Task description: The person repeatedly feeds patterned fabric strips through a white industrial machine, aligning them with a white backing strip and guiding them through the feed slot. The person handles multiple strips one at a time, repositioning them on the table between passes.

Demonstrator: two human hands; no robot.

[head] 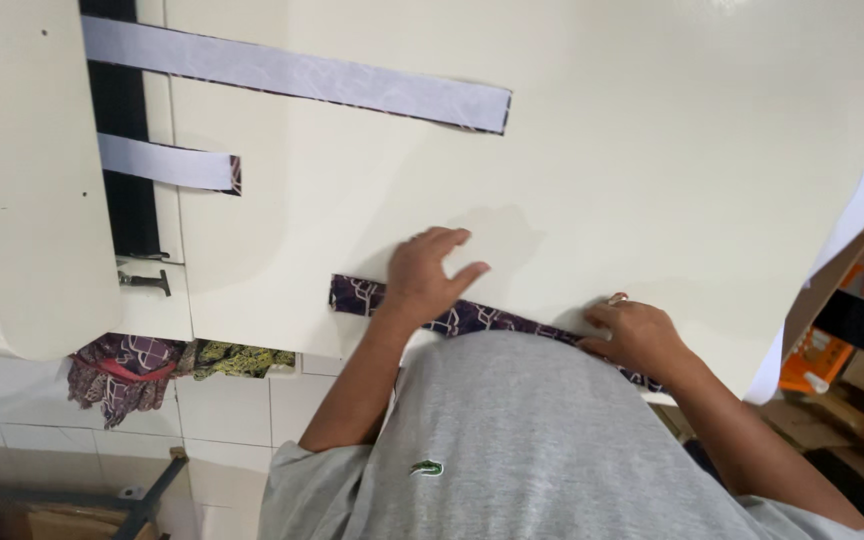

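A dark purple patterned fabric strip [356,296] lies along the near edge of a cream table [652,150]. My left hand [425,273] rests flat on the strip with its fingers spread, pressing it down. My right hand [634,334], with a ring on one finger, lies curled on the same strip further right. Neither hand lifts the strip. My grey shirt hides the strip's middle.
Two pale strips, a long one [297,75] and a short one [167,165], lie at the table's far left beside a dark slot [122,130]. Patterned cloth [132,370] hangs under the table. Orange boxes [852,300] stand to the right. White tiled floor shows below.
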